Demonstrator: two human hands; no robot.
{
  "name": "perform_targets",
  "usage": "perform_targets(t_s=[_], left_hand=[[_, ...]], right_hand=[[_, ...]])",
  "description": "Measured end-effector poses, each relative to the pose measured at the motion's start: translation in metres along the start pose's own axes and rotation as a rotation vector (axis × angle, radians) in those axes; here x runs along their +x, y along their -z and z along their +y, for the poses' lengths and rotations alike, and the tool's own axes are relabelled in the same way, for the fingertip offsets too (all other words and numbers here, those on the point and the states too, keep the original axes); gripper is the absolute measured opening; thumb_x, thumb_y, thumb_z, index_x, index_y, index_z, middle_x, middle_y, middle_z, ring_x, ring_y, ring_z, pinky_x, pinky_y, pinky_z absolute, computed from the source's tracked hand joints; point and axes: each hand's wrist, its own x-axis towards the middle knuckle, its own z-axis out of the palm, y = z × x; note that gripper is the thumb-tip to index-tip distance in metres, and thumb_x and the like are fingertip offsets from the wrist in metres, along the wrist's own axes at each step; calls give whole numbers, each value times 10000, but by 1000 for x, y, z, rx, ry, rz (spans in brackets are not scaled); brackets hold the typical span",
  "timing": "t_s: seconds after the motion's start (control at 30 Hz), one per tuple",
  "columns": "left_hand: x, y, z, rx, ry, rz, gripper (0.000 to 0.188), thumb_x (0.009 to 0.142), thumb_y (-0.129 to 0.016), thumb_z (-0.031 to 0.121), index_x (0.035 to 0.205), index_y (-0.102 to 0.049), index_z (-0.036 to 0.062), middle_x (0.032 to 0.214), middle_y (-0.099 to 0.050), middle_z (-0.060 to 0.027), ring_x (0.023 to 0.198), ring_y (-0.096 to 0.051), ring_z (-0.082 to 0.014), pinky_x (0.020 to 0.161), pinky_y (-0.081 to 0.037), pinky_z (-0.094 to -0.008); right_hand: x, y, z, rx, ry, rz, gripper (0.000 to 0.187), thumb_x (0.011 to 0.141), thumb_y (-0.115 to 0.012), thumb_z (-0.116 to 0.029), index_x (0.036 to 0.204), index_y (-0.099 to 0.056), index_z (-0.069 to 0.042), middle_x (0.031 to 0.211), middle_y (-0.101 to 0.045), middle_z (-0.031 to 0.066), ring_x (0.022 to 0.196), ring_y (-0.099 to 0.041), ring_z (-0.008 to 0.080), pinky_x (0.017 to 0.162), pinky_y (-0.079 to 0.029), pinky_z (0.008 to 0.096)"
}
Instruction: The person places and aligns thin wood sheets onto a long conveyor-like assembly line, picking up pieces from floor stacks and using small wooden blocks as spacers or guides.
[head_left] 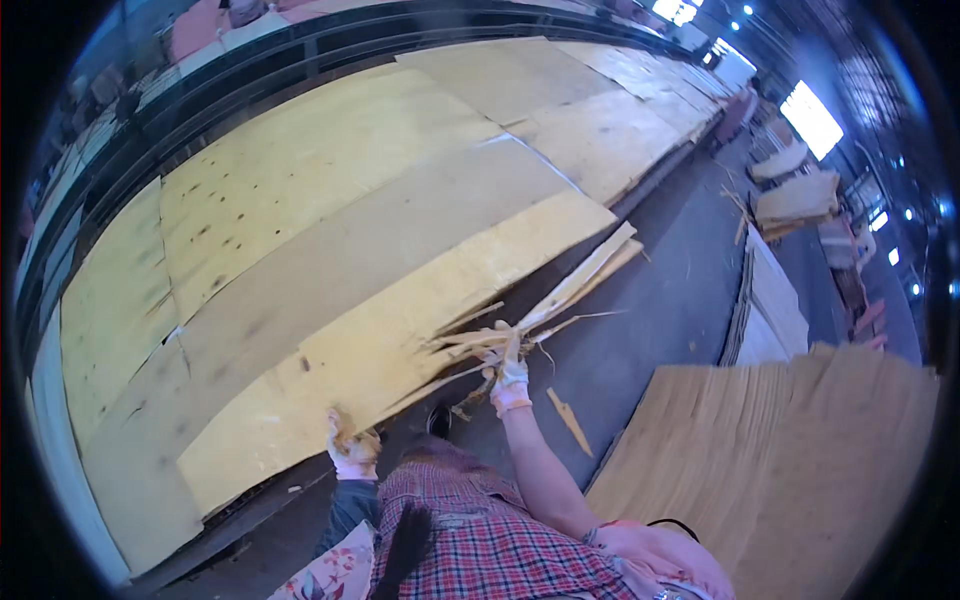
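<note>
My right hand (pixel 511 384), in a pale stained work glove, is closed around a bundle of torn wood veneer strips (pixel 585 275). Their ragged ends fan out on both sides of the fist, and a few thin splinters hang below it. At the near edge of a long yellowish veneer sheet (pixel 400 335) is my left hand (pixel 352 447), also gloved. Its fingers are curled, and what they hold, if anything, is hidden. The sheet lies over other broad veneer sheets (pixel 330 170), some with dark knots and split edges.
Dark rails (pixel 310 50) run behind the layered sheets. To my right stands a stack of brown veneer (pixel 760 430), with a paler stack (pixel 770 310) beyond it. A loose wood strip (pixel 569 422) lies on the grey floor (pixel 650 300). Further stacked sheets (pixel 797 198) are at far right.
</note>
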Motion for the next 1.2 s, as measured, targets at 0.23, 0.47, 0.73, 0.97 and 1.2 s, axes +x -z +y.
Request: perform_targets(t_s=[0.23, 0.47, 0.73, 0.97, 1.2], left_hand=[[11, -36, -66, 12, 265, -75, 177, 873, -475, 349, 939, -548, 202, 753, -520, 36, 592, -454, -55, 464, -391, -203], [11, -57, -130, 296, 183, 301, 232, 897, -432, 320, 1059, -531, 187, 888, -536, 37, 657, -475, -91, 479, -392, -219], [18, -59, -142, -292, 333, 321, 256, 822, -535, 116, 1070, -526, 53, 1016, -583, -86, 910, -566, -238, 781, -485, -324], [42, -85, -143, -9, 137, 393, 305, 811, -527, 105, 1104, -502, 24, 1054, -570, -110, 995, -541, -260, 874, -446, -395], [53, -40, -195, -278, 46, 269, 291, 827, -519, 91, 1105, -493, 7, 1084, -559, -114, 1016, -530, -269, 908, -413, -449]], right_hand=[[92, 43, -25, 117, -34, 10, 457, 849, -509, -390, 1178, -444, -80, 1162, -513, 110, 946, -547, 198, 626, -482, 255], [134, 112, -31, 220, -219, 87, 342, 813, -570, -246, 1096, -494, -70, 1135, -531, 133, 1029, -512, 246, 850, -450, 349], [167, 114, -47, -251, -406, 17, 500, 855, -411, -492, 1132, -499, -86, 1069, -562, 72, 967, -503, 203, 831, -406, 369], [165, 112, -46, -123, -361, -137, 602, 877, -352, -485, 1315, -291, -76, 1385, -267, 91, 1254, -281, 266, 1030, -211, 444], [175, 123, -53, -111, -475, -70, 616, 825, -466, -478, 1289, -356, -89, 1345, -337, 83, 1220, -333, 268, 995, -267, 469]])
